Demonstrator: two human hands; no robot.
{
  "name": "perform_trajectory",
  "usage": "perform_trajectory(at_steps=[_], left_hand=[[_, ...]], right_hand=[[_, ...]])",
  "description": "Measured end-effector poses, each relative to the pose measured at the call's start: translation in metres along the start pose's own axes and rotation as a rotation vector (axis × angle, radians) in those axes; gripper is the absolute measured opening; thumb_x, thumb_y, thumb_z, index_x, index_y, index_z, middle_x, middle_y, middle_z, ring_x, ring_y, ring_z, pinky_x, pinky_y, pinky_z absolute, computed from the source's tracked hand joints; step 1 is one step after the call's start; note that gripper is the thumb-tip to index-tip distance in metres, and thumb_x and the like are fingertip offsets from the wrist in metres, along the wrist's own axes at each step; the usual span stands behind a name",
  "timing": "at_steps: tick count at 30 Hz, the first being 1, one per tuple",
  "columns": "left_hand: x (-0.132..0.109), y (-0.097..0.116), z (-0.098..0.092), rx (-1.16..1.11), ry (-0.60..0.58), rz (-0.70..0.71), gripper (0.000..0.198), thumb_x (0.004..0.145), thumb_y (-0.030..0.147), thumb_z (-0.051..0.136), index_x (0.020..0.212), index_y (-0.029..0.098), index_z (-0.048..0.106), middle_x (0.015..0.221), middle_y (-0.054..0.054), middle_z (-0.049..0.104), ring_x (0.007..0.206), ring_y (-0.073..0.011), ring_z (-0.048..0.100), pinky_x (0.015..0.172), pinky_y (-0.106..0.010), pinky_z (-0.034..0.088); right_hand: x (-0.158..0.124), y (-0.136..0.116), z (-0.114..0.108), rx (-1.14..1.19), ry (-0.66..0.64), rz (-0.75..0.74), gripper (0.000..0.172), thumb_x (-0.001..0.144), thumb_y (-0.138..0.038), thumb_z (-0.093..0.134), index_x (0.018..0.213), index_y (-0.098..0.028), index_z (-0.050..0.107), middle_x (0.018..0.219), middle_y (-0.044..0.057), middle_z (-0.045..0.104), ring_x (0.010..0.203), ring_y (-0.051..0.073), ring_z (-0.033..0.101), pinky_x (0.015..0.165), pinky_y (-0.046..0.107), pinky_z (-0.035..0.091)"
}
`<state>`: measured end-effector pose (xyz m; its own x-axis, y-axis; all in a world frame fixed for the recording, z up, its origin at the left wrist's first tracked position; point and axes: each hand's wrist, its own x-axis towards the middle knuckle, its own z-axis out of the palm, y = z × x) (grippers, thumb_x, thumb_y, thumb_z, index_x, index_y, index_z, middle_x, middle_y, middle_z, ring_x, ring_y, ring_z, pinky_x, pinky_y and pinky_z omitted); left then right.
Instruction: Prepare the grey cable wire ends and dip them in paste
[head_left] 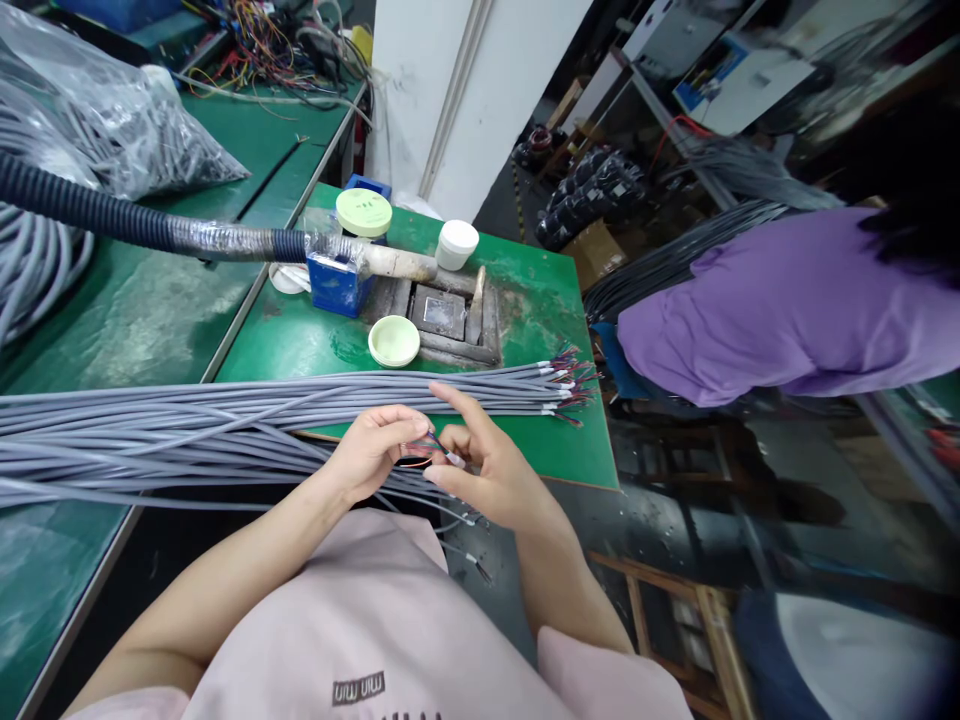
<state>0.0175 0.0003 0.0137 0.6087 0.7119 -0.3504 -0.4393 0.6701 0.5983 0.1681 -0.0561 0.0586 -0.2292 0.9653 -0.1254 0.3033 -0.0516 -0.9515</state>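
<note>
My left hand (386, 445) is closed, with thumb and fingertips pinching thin coloured wires (435, 440) at the end of a grey cable. A white wrap (455, 460) sits where these wires leave the sheath. My right hand (499, 465) is around that cable end, its lower fingers curled against it. Its index finger stretches out and its thumb stands apart. Behind both hands lies a bundle of grey cables (300, 395), their stripped, coloured wire ends (574, 385) pointing right. A few loose cable ends (474, 565) hang below my hands, over the table's front edge.
On the green table (540, 450) are a square metal pot (439, 312), a shallow pale-green dish (394, 342), a white tub (456, 245) and a green-lidded tub (364, 212). A ribbed hose (150, 225) reaches in from the left. A person in purple (780, 300) is at right.
</note>
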Motion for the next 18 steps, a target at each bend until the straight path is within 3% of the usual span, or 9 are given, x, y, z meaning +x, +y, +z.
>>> perform_trajectory(at_steps=[3, 9, 14, 18], left_hand=[[0.002, -0.001, 0.0, -0.074, -0.022, -0.056, 0.019, 0.057, 0.025, 0.081, 0.062, 0.011, 0.068, 0.058, -0.001, 0.063, 0.053, -0.0097, 0.059, 0.057, -0.022, 0.049], [0.006, -0.011, 0.005, -0.131, -0.07, -0.115, 0.02, 0.056, 0.024, 0.08, 0.06, 0.011, 0.065, 0.054, 0.0, 0.06, 0.051, -0.0092, 0.056, 0.056, -0.023, 0.048], [0.002, -0.018, 0.018, -0.196, -0.049, -0.006, 0.019, 0.057, 0.024, 0.08, 0.06, 0.012, 0.065, 0.055, 0.001, 0.06, 0.054, -0.008, 0.055, 0.057, -0.021, 0.046], [0.0, -0.02, 0.024, -0.167, 0.073, 0.141, 0.017, 0.058, 0.025, 0.08, 0.063, 0.013, 0.068, 0.058, 0.0, 0.065, 0.057, -0.0079, 0.057, 0.059, -0.02, 0.043]], right_hand=[[-0.005, 0.002, 0.007, -0.133, 0.111, -0.039, 0.069, 0.076, -0.011, 0.054, 0.14, -0.027, 0.032, 0.072, -0.005, 0.045, 0.061, 0.009, 0.044, 0.057, 0.02, 0.038], [-0.006, 0.018, 0.024, -0.262, 0.384, -0.193, 0.047, 0.076, -0.012, 0.052, 0.121, -0.025, 0.049, 0.056, -0.009, 0.036, 0.047, 0.008, 0.035, 0.048, 0.02, 0.034], [-0.003, 0.027, 0.023, -0.3, 0.599, -0.318, 0.026, 0.081, -0.02, 0.058, 0.107, -0.024, 0.06, 0.055, -0.007, 0.048, 0.048, 0.009, 0.045, 0.05, 0.022, 0.039], [0.002, 0.029, 0.021, -0.27, 0.73, -0.288, 0.012, 0.085, -0.024, 0.056, 0.093, -0.022, 0.065, 0.064, -0.003, 0.059, 0.054, 0.01, 0.054, 0.055, 0.023, 0.045]])
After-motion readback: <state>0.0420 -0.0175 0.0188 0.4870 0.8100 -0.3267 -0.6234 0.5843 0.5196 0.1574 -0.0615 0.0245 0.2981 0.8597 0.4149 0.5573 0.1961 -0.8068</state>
